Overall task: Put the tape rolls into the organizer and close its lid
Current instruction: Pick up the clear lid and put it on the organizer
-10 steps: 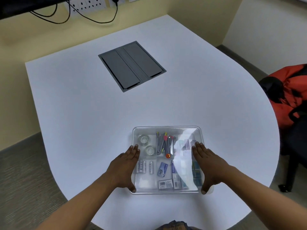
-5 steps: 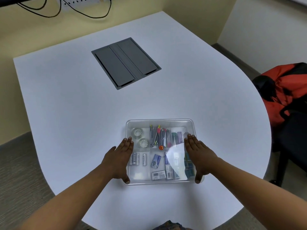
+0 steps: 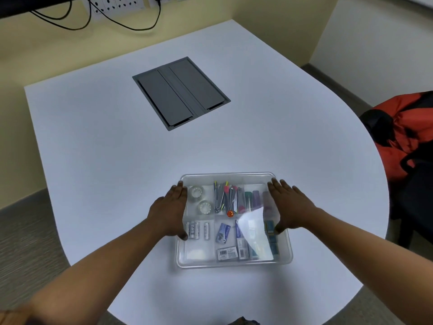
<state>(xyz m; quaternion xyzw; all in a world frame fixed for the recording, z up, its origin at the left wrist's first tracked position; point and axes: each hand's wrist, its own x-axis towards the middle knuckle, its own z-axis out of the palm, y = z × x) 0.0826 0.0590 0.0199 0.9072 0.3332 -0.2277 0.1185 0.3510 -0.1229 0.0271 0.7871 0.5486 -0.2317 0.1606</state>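
A clear plastic organizer point(image 3: 234, 262) sits on the white table near its front edge, with its transparent lid lying flat on top. Two clear tape rolls point(image 3: 200, 200) rest in its back-left compartment, seen through the lid. My left hand point(image 3: 169, 211) lies flat along the organizer's left edge, fingers pointing away from me. Along the right edge, my right hand point(image 3: 289, 208) lies flat on the lid, thumb down the side. Batteries, clips, pens and small boxes fill the other compartments.
A dark grey cable hatch point(image 3: 181, 92) is set into the table point(image 3: 117, 160) further back. An orange and black bag point(image 3: 405, 134) sits on a chair at the right. Wall sockets with black cables point(image 3: 117, 10) are behind the table.
Both hands have slid forward along the organizer's sides toward its far corners. The lid stays flat on the box.
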